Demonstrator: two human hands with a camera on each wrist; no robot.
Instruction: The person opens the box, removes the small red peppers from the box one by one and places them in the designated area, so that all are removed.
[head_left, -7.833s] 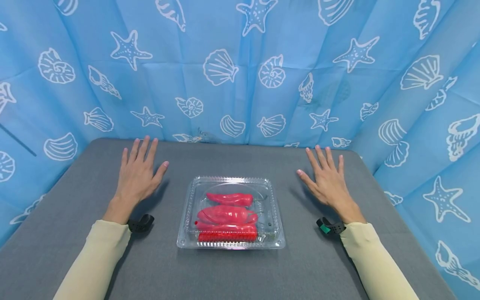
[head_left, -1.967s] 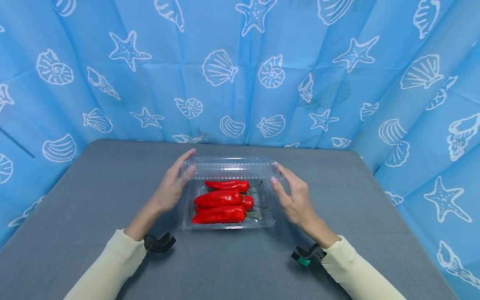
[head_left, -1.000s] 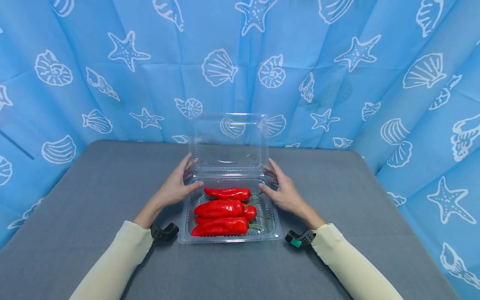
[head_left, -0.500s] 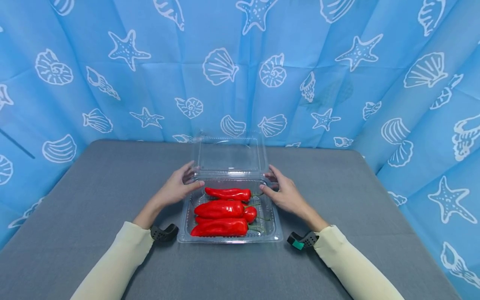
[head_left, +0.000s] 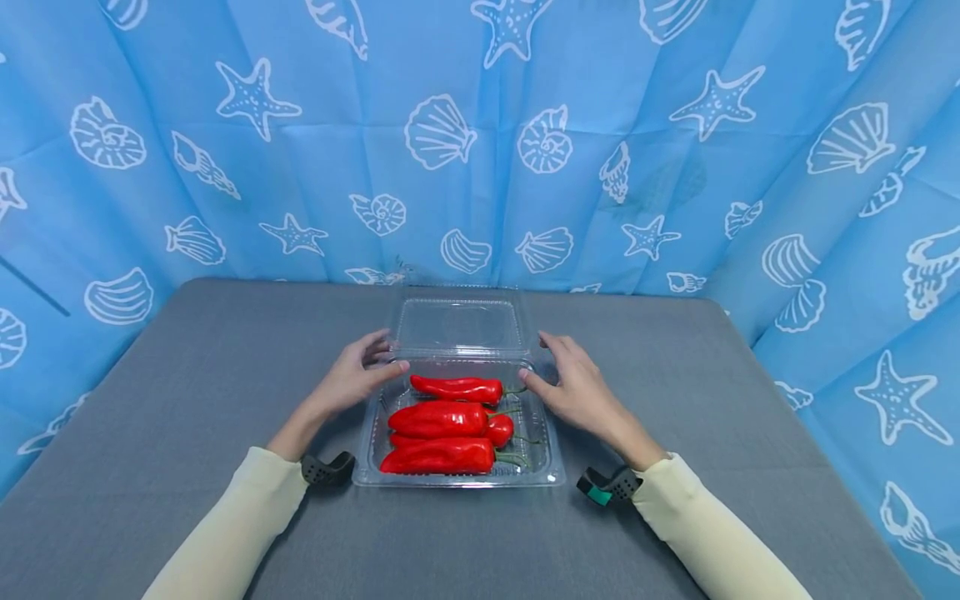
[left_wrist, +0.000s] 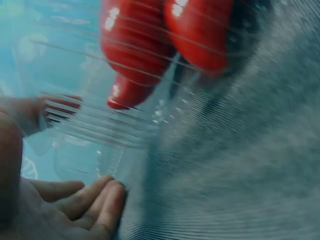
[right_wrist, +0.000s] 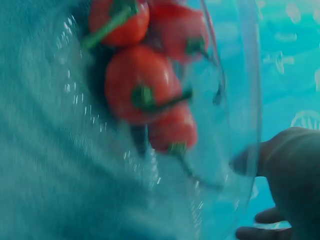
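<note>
A clear plastic clamshell container (head_left: 365, 475) lies on the table with its lid (head_left: 457, 323) folded back toward the curtain. Several red peppers (head_left: 442, 419) with green stems lie side by side in its base; the right wrist view shows their stem ends (right_wrist: 145, 97). My left hand (head_left: 351, 377) is at the back left corner, thumb over the rim and fingers extended beside the lid's hinge. In the left wrist view, those fingers (left_wrist: 107, 200) are loosely straight. My right hand (head_left: 579, 390) mirrors it at the back right corner, thumb (right_wrist: 245, 161) by the rim, fingers spread apart from it.
The grey cloth-covered table (head_left: 465, 542) reaches back to a blue curtain (head_left: 480, 200) printed with white shells and starfish. Black wrist straps (head_left: 327, 469) sit on both wrists, below cream sleeves (head_left: 225, 517).
Closed at first, the container was opened by both hands lifting the lid. The lid then stood upright and has since tipped back and down, while the hands stayed near the back corners.
</note>
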